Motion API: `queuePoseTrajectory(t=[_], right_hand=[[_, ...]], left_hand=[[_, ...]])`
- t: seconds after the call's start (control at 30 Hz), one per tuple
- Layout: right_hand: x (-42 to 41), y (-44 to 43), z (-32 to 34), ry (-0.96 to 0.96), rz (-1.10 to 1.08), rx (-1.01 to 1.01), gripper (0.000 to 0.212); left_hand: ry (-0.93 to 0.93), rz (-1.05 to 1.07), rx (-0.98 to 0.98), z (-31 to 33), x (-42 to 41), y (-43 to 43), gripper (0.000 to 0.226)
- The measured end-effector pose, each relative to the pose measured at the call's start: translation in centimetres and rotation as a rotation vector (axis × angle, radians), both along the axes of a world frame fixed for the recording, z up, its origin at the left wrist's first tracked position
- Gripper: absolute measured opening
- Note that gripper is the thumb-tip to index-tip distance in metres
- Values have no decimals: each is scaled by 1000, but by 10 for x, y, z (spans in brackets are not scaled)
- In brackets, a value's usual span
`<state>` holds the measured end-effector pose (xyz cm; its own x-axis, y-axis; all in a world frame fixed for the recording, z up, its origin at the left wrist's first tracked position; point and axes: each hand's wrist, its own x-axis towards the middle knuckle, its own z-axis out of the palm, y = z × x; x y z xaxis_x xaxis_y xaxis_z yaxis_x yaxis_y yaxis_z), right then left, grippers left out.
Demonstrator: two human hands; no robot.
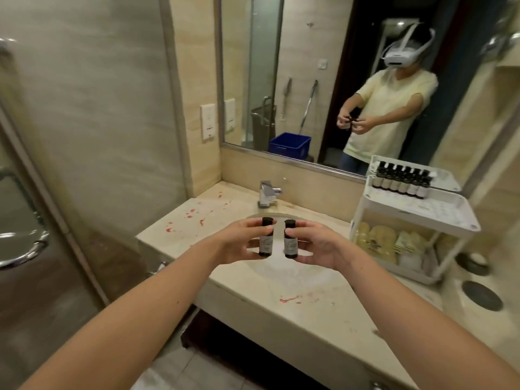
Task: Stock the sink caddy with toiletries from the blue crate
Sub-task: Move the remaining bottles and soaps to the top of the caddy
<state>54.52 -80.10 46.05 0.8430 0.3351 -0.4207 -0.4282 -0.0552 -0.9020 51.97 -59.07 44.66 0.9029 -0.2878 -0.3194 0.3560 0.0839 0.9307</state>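
Left hand (pixel 239 242): pinches left bottle (pixel 266 237), upright, above the basin.
Right hand (pixel 315 244): pinches right bottle (pixel 290 239), upright, just beside the first.
Caddy (pixel 439 212): right of both hands; row of bottles (pixel 401 180) at back.

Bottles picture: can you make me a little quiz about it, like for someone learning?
1. True or false: the left hand and the right hand each hold one bottle.
2. Where does the row of bottles stand? A in the sink; B on top of the caddy; C on the floor.
3. Fill in: the crate seen in the mirror is ____.
Key: 1 true; 2 B; 3 blue.
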Motion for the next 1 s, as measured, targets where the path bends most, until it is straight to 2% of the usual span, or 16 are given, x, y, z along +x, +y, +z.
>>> queuePoseTrajectory(t=[0.17, 0.3, 0.43, 0.6, 0.73, 0.87, 1.0], right_hand=[[20, -35, 13, -20, -122, 25, 32], [33, -56, 27, -28, -248, 79, 47], [40, -70, 44, -68, -346, 88, 52], [35, -90, 61, -118, -462, 87, 57], [29, -112, 73, -159, -544, 77, 55], [28, -139, 81, -173, -630, 61, 63], [39, -171, 88, -188, -653, 51, 58]], left_hand=[[-43, -182, -4, 15, 49, -26, 33], [-62, -299, -9, 30, 86, -45, 37], [-98, -423, -13, 48, 122, -62, 42], [-142, -568, -44, 69, 155, -93, 32], [-147, -691, -89, 83, 168, -124, 36], [-158, -766, -106, 92, 182, -159, 36], [-185, -832, -77, 101, 200, -193, 32]])
